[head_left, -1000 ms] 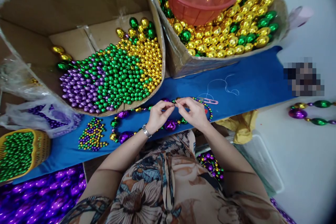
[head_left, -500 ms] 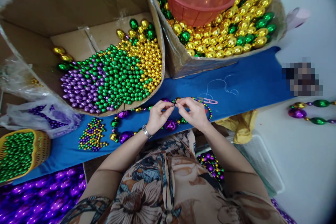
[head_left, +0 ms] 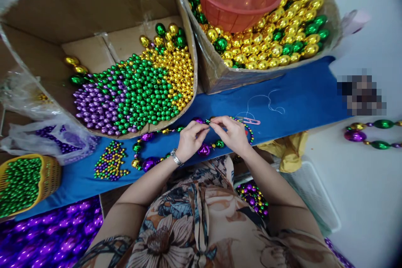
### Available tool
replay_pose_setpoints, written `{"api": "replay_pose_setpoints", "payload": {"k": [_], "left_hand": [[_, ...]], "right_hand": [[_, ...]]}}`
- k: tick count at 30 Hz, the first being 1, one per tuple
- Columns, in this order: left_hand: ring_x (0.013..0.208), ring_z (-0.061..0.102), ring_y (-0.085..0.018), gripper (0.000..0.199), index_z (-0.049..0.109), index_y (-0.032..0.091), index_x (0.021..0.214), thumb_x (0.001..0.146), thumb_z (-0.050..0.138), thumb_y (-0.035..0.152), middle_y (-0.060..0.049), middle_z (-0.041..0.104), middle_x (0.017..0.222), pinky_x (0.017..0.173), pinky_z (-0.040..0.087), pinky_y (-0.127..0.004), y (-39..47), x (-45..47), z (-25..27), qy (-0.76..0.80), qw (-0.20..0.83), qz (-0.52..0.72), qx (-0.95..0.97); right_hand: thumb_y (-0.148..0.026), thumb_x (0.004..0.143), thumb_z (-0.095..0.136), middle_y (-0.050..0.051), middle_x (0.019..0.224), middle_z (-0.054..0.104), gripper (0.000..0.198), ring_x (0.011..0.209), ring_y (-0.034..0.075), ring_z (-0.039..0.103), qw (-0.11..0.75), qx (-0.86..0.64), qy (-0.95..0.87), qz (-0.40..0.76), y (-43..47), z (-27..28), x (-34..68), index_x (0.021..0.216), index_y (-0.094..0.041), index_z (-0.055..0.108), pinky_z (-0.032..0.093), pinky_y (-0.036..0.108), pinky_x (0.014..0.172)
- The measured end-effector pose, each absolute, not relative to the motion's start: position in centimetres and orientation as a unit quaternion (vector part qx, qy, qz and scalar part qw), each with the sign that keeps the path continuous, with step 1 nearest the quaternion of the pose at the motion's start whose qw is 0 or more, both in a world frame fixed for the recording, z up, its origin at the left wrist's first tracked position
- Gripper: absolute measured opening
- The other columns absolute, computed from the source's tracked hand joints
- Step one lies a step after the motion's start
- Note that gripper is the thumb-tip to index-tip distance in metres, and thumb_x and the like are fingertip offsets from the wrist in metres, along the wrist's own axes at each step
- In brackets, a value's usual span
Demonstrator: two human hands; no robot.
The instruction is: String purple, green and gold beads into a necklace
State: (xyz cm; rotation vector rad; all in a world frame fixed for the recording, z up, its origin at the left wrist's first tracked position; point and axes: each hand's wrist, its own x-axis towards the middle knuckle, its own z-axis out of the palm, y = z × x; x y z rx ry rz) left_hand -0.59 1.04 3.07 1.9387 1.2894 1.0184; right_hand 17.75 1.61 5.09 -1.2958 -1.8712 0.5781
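Observation:
My left hand (head_left: 190,139), with a watch-like metal band at the wrist, has thumb and forefinger pinched together over the table. Fingertip to fingertip with it, my right hand (head_left: 233,135) is pinched too. Something tiny with a hint of green shows between them, too small to name. A necklace of purple, green and gold beads (head_left: 151,163) lies around and partly beneath both hands. Right of my right hand curves a strand of small beads (head_left: 252,135). A slim pink-handled tool (head_left: 251,121) lies beside it, near a loose pale thread (head_left: 270,99).
On the blue cloth (head_left: 301,92) are a heap of small mixed beads (head_left: 110,161) and a yellow basket (head_left: 50,178) of green beads. Two cardboard boxes of beads (head_left: 147,92) stand behind, with a red basket (head_left: 238,16) in the right one. A white crate (head_left: 329,205) sits lower right.
My fingertips have shifted slightly, and a bit of green now shows between them. Both hands stay in nearly the same place; the beads around them look unmoved.

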Motion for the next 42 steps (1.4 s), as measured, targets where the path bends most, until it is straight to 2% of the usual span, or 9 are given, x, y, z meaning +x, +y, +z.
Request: {"api": "replay_pose_setpoints", "payload": {"k": [9,13,16,19,26,33,37,40,42], "left_hand": [[0.08,0.062,-0.013,0.027,0.071,0.023,0.105,0.099,0.046,0.031,-0.006,0.064,0.089,0.071,0.049,-0.023,1.6,-0.5,3.0,0.46,0.164,0.288,0.824],[0.078,0.061,-0.014,0.027,0.071,0.021,0.103,0.099,0.047,0.032,-0.006,0.064,0.09,0.07,0.048,-0.024,2.9,-0.8,2.8,0.472,0.152,0.272,0.825],[0.074,0.06,-0.014,0.026,0.071,0.021,0.102,0.098,0.047,0.031,-0.006,0.063,0.09,0.066,0.047,-0.024,3.8,-0.4,2.7,0.481,0.146,0.257,0.825],[0.072,0.059,-0.015,0.025,0.071,0.022,0.101,0.098,0.047,0.03,-0.006,0.061,0.089,0.063,0.046,-0.025,4.2,1.0,2.8,0.471,0.156,0.245,0.833],[0.073,0.058,-0.016,0.023,0.07,0.02,0.096,0.097,0.047,0.026,-0.006,0.06,0.089,0.062,0.046,-0.026,4.4,4.3,4.2,0.418,0.17,0.209,0.867],[0.105,0.057,-0.025,0.02,0.067,0.02,0.103,0.096,0.049,0.023,-0.011,0.063,0.102,0.09,0.049,-0.041,4.2,4.9,5.4,0.375,0.119,0.35,0.85],[0.095,0.059,-0.022,0.02,0.066,0.019,0.104,0.096,0.047,0.019,-0.011,0.064,0.1,0.082,0.051,-0.036,3.9,5.7,3.9,0.316,0.14,0.261,0.901],[0.09,0.06,-0.021,0.018,0.066,0.016,0.099,0.093,0.05,0.011,-0.01,0.064,0.095,0.071,0.048,-0.031,4.2,7.6,2.1,0.281,0.132,0.104,0.945],[0.091,0.06,-0.022,0.02,0.066,0.014,0.099,0.091,0.049,0.007,-0.011,0.065,0.094,0.065,0.044,-0.03,4.6,9.3,1.0,0.268,0.117,0.043,0.955]], "right_hand": [[-0.039,0.095,0.053,0.002,0.087,0.072,0.02,0.076,0.015,0.067,0.401,-0.541,-0.67,0.313,2.3,4.9,19.1,0.089,-0.022,0.062,0.052,0.027,0.067],[-0.045,0.093,0.054,0.004,0.088,0.07,0.025,0.078,0.016,0.065,0.424,-0.651,-0.609,0.162,4.5,5.2,28.4,0.092,-0.021,0.063,0.052,0.03,0.071],[-0.039,0.093,0.053,0.012,0.086,0.07,0.024,0.079,0.021,0.065,0.348,-0.771,-0.534,-0.019,5.5,6.1,35.1,0.093,-0.019,0.066,0.05,0.036,0.074],[-0.034,0.094,0.049,0.021,0.116,0.067,0.031,0.106,0.029,0.063,0.27,-0.765,-0.572,-0.121,4.7,7.1,35.3,0.116,-0.018,0.065,0.049,0.043,0.087],[-0.025,0.097,0.046,0.006,0.118,0.07,0.034,0.103,0.021,0.066,0.2,-0.491,-0.845,0.074,1.1,5.6,23.7,0.126,-0.027,0.063,0.054,0.036,0.091],[-0.017,0.094,0.048,0.007,0.097,0.073,0.03,0.085,0.019,0.064,0.067,-0.519,-0.852,-0.033,3.6,6.4,30.0,0.113,-0.025,0.069,0.047,0.031,0.068],[-0.03,0.1,0.041,0.014,0.101,0.073,0.032,0.087,0.021,0.068,0.235,-0.677,-0.677,-0.167,4.9,10.0,38.4,0.11,-0.019,0.068,0.047,0.033,0.067],[-0.043,0.102,0.034,0.015,0.096,0.073,0.039,0.069,0.016,0.069,0.41,-0.702,-0.569,-0.124,4.6,11.8,41.0,0.116,-0.017,0.06,0.05,0.031,0.063],[-0.047,0.101,0.036,0.013,0.096,0.073,0.038,0.068,0.017,0.069,0.41,-0.705,-0.573,-0.081,3.9,11.8,40.6,0.116,-0.02,0.058,0.051,0.032,0.063]]}}
